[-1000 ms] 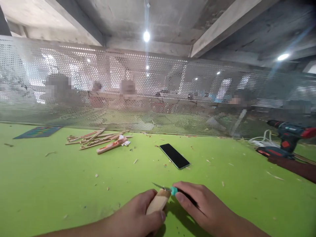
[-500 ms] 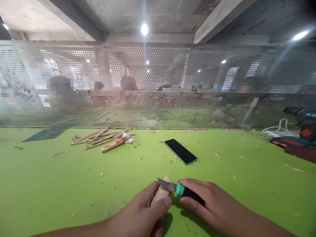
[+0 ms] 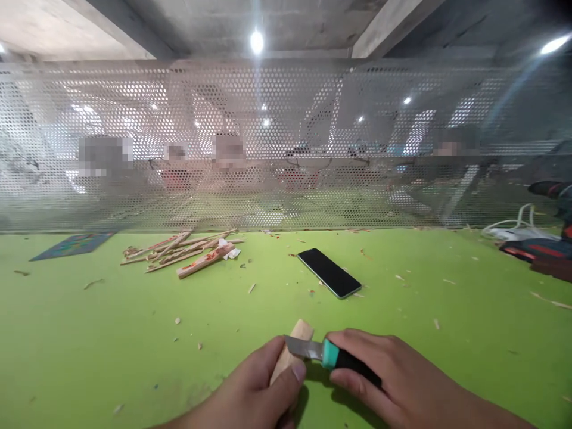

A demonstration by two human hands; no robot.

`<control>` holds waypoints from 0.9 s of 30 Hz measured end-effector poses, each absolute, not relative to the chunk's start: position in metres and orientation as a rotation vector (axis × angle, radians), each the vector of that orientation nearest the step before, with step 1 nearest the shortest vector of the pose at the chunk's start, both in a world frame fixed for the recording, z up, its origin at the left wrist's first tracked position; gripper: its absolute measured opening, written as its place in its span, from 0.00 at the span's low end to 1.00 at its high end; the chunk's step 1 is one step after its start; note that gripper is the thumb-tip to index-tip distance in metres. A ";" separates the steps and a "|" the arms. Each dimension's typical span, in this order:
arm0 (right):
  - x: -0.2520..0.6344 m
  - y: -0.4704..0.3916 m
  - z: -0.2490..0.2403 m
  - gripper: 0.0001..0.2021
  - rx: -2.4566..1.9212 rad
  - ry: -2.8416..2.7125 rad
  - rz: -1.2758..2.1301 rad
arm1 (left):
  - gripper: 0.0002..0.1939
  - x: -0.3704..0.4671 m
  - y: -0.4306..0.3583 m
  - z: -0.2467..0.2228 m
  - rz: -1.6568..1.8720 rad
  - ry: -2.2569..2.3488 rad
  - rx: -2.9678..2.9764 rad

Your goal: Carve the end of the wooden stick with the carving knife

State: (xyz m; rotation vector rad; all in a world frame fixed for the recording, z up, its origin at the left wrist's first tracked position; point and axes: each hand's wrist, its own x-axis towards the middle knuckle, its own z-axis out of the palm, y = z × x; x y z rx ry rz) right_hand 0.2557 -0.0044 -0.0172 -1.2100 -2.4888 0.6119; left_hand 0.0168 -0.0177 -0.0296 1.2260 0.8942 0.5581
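Note:
My left hand point(image 3: 268, 384) is closed around a pale piece of wood point(image 3: 300, 331), whose rounded far end sticks out past the thumb. In my right hand point(image 3: 379, 369) is a carving knife point(image 3: 331, 354) with a black and teal handle. Its short blade lies across the top of the wood, the tip close to my left index finger. My left thumb presses the wood just below the blade. The lower part of the wood is hidden inside my left hand.
A phone point(image 3: 329, 273) lies on the green table point(image 3: 134, 333) beyond my hands. Carved wooden sticks point(image 3: 179, 250) are piled back left, near a dark patterned sheet point(image 3: 71, 245). A power drill point(image 3: 547, 247) stands far right. A perforated screen point(image 3: 277, 143) spans the back; people sit behind it.
The knife blade has shifted nearer my left thumb, baring more of the wood's far end. My right hand has moved slightly right and down. The camera view has shifted a little.

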 end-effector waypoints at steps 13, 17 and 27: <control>0.257 -0.004 -0.011 0.16 -1.285 -2.363 0.627 | 0.24 0.010 -0.015 -0.023 0.416 0.888 1.206; 0.257 -0.004 -0.010 0.16 -1.259 -2.355 0.685 | 0.23 0.010 -0.014 -0.025 0.416 0.849 1.178; 0.254 -0.003 -0.013 0.14 -1.273 -2.370 0.729 | 0.28 0.009 -0.009 -0.024 0.389 0.809 1.144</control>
